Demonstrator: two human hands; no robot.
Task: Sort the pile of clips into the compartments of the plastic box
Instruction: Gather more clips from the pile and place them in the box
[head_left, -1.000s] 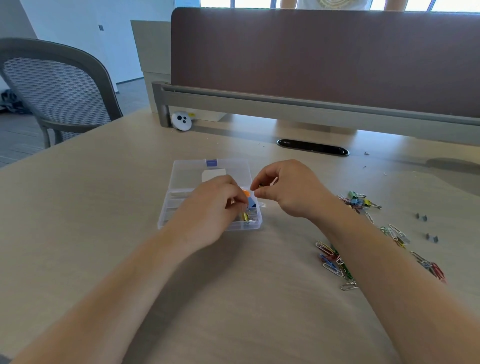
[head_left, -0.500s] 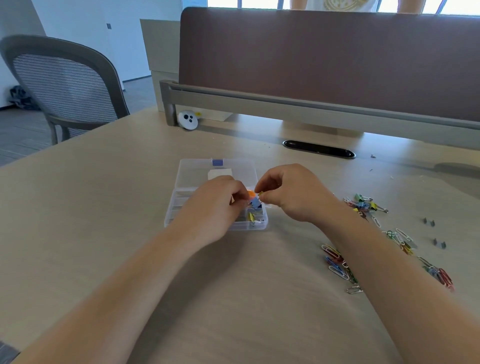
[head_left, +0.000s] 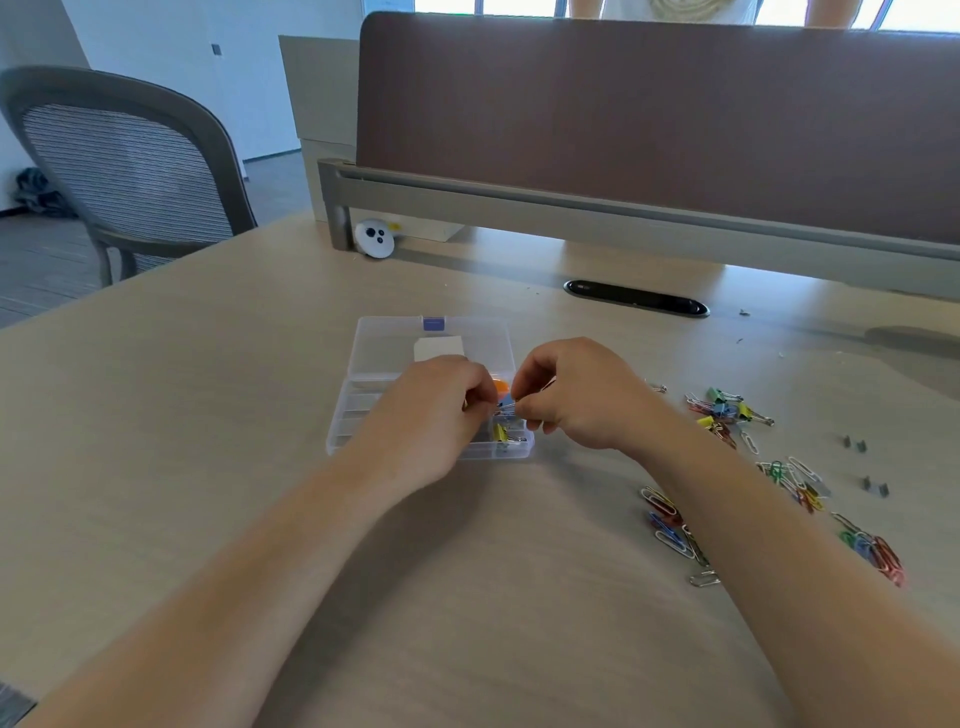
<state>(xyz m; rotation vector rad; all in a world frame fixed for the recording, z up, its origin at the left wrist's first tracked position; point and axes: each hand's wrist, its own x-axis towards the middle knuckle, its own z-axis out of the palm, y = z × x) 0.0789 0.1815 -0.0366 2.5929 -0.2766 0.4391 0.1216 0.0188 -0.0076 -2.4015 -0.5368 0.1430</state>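
Note:
A clear plastic compartment box (head_left: 363, 415) lies open on the desk, its lid (head_left: 384, 348) folded back. My left hand (head_left: 436, 410) and my right hand (head_left: 582, 400) meet over the box's right side and both pinch a small blue binder clip (head_left: 506, 405) between their fingertips. An orange clip (head_left: 501, 385) shows just behind it, and a yellow binder clip (head_left: 501, 434) lies in a front right compartment. Loose coloured paper clips (head_left: 670, 519) and binder clips (head_left: 727, 410) are scattered on the desk to the right.
A brown desk divider (head_left: 649, 130) on a grey rail runs along the back. A cable slot (head_left: 636, 305) sits in the desk behind the box. A white round gadget (head_left: 375, 238) rests by the rail post. A mesh chair (head_left: 130, 176) stands at left. Small grey staples (head_left: 862, 462) lie far right.
Both hands stay over the box's right side; their fingertips have drawn closer together around the blue clip. The view has shifted slightly.

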